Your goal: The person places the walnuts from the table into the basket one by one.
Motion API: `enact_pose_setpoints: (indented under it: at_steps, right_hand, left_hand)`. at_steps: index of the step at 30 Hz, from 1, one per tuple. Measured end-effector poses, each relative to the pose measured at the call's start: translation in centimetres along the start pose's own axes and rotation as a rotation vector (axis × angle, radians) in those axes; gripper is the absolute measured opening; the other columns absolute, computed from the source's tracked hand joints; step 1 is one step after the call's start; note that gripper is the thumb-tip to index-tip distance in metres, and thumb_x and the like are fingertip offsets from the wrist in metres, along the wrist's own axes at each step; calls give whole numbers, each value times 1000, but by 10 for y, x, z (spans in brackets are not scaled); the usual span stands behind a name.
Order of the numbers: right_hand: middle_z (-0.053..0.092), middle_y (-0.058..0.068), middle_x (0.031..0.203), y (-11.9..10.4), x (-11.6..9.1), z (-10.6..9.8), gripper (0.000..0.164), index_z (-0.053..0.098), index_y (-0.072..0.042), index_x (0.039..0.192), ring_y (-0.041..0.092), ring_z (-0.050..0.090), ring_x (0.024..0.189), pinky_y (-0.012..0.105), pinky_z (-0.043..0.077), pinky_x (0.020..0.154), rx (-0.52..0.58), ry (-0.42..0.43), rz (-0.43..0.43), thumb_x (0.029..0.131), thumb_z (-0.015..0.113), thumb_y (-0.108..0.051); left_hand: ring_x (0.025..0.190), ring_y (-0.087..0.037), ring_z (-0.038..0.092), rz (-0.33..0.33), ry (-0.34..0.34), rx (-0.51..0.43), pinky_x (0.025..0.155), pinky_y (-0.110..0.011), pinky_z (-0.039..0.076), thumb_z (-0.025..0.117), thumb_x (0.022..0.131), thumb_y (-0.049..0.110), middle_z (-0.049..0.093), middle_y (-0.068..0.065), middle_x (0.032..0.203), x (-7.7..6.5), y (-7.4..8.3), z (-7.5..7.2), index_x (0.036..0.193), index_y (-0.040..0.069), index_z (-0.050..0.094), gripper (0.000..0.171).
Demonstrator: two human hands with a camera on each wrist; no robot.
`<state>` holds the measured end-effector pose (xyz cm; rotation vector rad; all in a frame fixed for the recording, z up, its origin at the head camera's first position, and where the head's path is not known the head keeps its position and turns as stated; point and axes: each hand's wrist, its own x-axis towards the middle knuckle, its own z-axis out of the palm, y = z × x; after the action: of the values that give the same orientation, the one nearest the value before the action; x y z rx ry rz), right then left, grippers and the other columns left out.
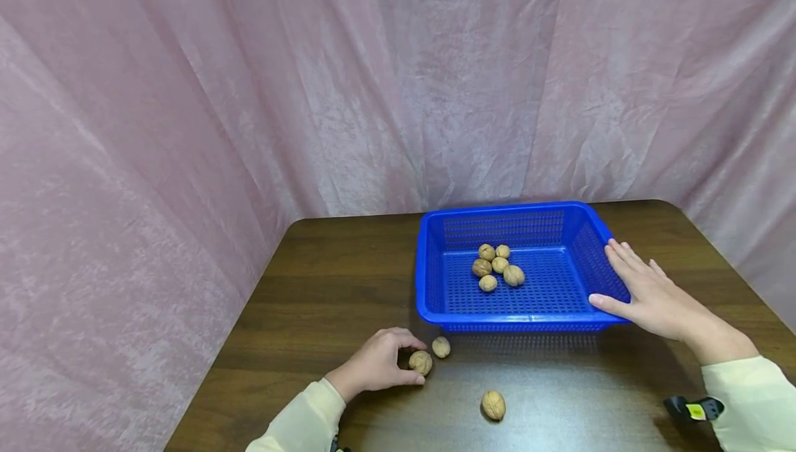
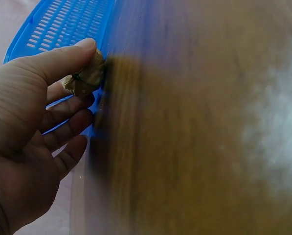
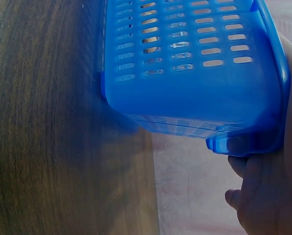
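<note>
On the brown table, my left hand (image 1: 378,362) has its thumb and fingers curled round a walnut (image 1: 420,363). The left wrist view has this walnut (image 2: 85,78) between the thumb and the forefinger. A smaller walnut (image 1: 441,347) lies just beyond the fingertips, and another walnut (image 1: 494,405) sits nearer the front. My right hand (image 1: 653,296) rests on the right front corner of a blue plastic basket (image 1: 528,318), fingers straight along the rim and thumb spread over the front edge. Several walnuts (image 1: 513,276) are grouped inside the basket, left of its middle.
The wooden table (image 1: 336,286) has its back edge close to a pink velvet curtain (image 1: 348,92). A black device (image 1: 693,409) with a yellow label is beside the right sleeve.
</note>
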<state>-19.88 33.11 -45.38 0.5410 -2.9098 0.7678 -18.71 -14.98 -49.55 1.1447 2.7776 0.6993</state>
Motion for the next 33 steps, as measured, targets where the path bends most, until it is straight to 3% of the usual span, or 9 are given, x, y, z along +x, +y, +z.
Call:
enact_pose_setpoints:
  at_steps: [7,13,22,33]
  right_hand:
    - [3,20,159,-2,0,-1,93,9,3,152,31,-7,146,57,-13,110,10,-5,6,92,60,-48]
    - [3,20,159,-2,0,-1,94,9,2,152,35,-4,145,60,-8,110,4,-8,7,92,59,-49]
    - [3,19,159,-2,1,-2,94,9,2,152,32,-6,146,60,-8,110,7,-7,14,92,59,-49]
    - [3,21,159,-1,1,-1,93,9,3,152,34,-7,145,61,-9,109,0,2,-3,92,58,-48]
  left_hand:
    - [102,-4,58,-1,18,11,93,-30,46,83,75,35,66,12,105,-2,-2,1,109,19,71,40]
    - [101,-6,59,-19,36,2,92,-33,47,81,77,31,66,10,104,-7,-1,-7,111,15,70,39]
    - [97,-9,59,-57,123,-35,86,-32,50,81,78,24,66,8,104,-10,0,-33,115,8,69,43]
    - [101,-12,61,-49,293,-49,86,-37,51,84,74,20,67,7,106,2,12,-72,114,12,70,43]
